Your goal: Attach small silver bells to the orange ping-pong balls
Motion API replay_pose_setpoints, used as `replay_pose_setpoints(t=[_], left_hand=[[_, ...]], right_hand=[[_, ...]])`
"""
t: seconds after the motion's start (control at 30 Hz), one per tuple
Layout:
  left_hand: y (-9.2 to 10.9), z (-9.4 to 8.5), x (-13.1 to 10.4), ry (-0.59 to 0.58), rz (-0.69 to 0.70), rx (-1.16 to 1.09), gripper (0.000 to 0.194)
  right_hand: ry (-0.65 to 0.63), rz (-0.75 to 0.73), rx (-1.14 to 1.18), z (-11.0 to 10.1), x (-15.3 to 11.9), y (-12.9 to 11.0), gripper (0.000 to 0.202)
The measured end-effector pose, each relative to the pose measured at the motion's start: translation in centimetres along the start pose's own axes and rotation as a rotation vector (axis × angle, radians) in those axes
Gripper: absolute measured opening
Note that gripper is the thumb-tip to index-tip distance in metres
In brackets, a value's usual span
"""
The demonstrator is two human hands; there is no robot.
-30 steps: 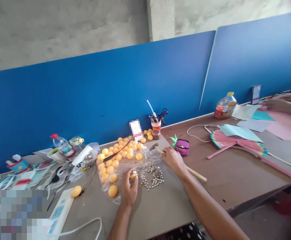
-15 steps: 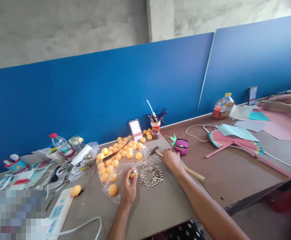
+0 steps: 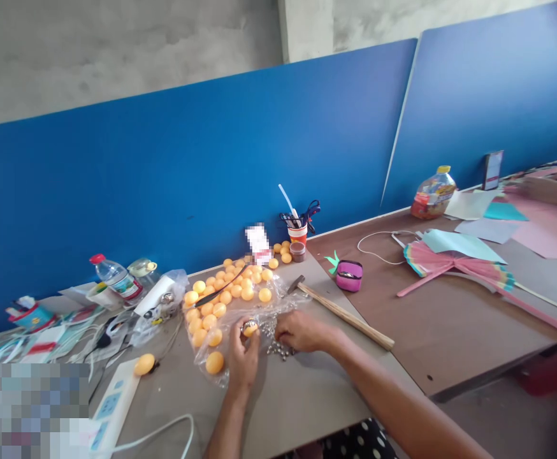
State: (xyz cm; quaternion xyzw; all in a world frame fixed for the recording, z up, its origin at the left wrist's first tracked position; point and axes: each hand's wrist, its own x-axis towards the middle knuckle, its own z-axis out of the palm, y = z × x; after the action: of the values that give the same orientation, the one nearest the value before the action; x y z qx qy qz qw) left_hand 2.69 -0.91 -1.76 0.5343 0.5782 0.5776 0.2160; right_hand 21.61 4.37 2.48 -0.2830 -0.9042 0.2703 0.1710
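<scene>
My left hand (image 3: 244, 360) grips an orange ball (image 3: 250, 331), much like a table-tennis ball, with silvery beads on its top. My right hand (image 3: 302, 330) is over a pile of small silvery beads (image 3: 280, 350), its fingers bent and pinched down among them. Whatever lies between those fingertips is too small to make out. Part of the pile is hidden by this hand. Several more orange balls (image 3: 236, 291) rest on a clear plastic bag (image 3: 202, 352) beyond my left hand. Right of the beads lies a hammer (image 3: 348, 314) with a wooden handle.
A purple pouch (image 3: 349, 276) and a paper cup of tools (image 3: 298, 233) stand farther back. At left are a power strip (image 3: 111, 408), cables and a water bottle (image 3: 120, 279). A pink paper fan (image 3: 455, 264) lies at right, near another person's arm (image 3: 550, 189).
My right hand has left the hammer and moved left onto the silvery beads. My left hand still holds the orange ball, now turned a little. The view has shifted slightly.
</scene>
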Motion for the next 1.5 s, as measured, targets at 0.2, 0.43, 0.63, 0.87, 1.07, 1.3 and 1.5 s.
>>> replay_pose_setpoints(t=[0.2, 0.43, 0.63, 0.87, 1.07, 1.3, 1.5], left_hand=[[-0.1, 0.1, 0.0, -0.054, -0.007, 0.037, 0.029], [-0.2, 0.0, -0.1, -0.05, -0.007, -0.003, 0.032], [-0.2, -0.2, -0.1, -0.049, -0.047, -0.029, 0.036], [-0.1, 0.1, -0.1, -0.102, -0.112, -0.137, 0.039], [0.0, 0.1, -0.2, -0.11, -0.099, -0.063, 0.039], [0.2, 0.1, -0.1, -0.146, -0.082, -0.125, 0.041], [0.2, 0.5, -0.3, -0.136, -0.12, -0.21, 0.04]], right_hand=[[-0.03, 0.008, -0.306, 1.0, 0.3, -0.9, 0.017], [0.024, 0.022, -0.372, 2.7, 0.6, -0.4, 0.015], [0.131, 0.05, -0.226, 2.3, 0.6, -0.3, 0.015], [0.286, 0.252, 0.571, 0.9, 0.6, -0.3, 0.016], [0.356, 0.242, 1.126, 1.8, 1.4, -0.3, 0.011], [0.318, 0.255, 1.307, 1.9, 1.4, -0.7, 0.031], [0.336, 0.276, 1.294, 2.3, 1.6, -0.6, 0.027]])
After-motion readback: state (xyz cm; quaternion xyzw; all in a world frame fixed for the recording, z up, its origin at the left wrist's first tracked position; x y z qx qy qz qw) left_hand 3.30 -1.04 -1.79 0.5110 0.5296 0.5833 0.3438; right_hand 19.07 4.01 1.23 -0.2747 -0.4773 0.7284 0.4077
